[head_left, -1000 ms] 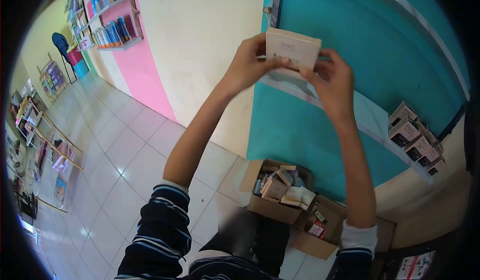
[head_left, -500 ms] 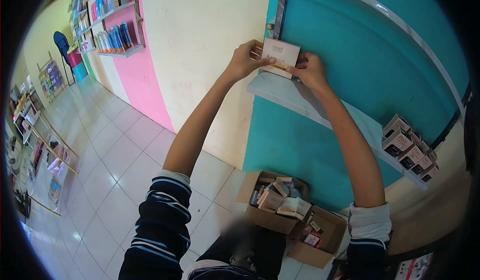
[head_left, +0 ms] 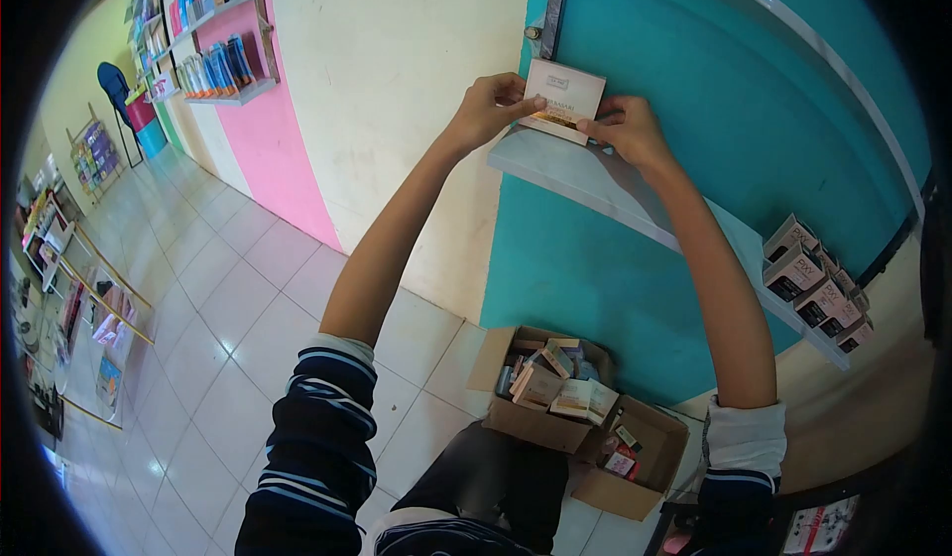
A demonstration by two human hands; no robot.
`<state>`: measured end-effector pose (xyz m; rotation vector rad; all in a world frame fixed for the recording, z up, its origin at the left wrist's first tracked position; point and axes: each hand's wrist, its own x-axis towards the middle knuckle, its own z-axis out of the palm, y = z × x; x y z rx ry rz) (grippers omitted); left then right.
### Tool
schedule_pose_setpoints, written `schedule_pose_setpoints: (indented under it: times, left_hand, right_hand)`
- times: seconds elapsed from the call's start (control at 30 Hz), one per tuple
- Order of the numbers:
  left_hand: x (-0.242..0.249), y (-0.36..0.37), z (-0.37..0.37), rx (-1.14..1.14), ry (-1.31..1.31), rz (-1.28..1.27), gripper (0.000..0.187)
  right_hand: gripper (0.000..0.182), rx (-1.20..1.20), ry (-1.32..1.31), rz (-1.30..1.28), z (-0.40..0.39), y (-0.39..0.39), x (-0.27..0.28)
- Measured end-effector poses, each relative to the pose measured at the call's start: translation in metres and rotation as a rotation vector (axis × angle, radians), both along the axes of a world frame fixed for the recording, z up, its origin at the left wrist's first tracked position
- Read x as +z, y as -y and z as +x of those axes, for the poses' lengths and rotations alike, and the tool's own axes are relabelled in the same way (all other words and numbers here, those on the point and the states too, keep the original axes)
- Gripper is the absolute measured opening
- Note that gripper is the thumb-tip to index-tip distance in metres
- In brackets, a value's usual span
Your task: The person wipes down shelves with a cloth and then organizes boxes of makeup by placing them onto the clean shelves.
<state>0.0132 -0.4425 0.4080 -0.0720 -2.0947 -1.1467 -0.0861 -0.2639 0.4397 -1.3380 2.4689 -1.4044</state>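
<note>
A flat cream-coloured product box [head_left: 566,93] stands near the left end of the white wall shelf [head_left: 555,165], its printed front facing me. Against its left side is my left hand [head_left: 493,110], with the thumb on the front and the fingers curled behind the edge. My right hand [head_left: 629,131] grips the lower right edge, thumb on the front. Both hands are closed on this one box. Whether its bottom rests fully on the shelf is hard to make out.
Several small PIXY boxes [head_left: 815,283] stand at the shelf's right end. On the floor are an open carton of mixed boxes [head_left: 535,427] and a smaller carton [head_left: 645,487] with a few items. Stocked shelves [head_left: 233,90] hang on the far left wall.
The cream box sits slightly more upright and higher in view, and its front print shows more. My right hand has shifted a little to the right along its edge.
</note>
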Motion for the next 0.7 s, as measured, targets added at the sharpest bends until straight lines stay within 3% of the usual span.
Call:
schedule_pose_setpoints:
  times: [0.7]
  left_hand:
    - [-0.0076, 0.0026, 0.0052, -0.054, -0.048, 0.019, 0.028]
  right_hand:
    - [0.036, -0.043, -0.153, -0.064, 0.0017, -0.0017, -0.0066]
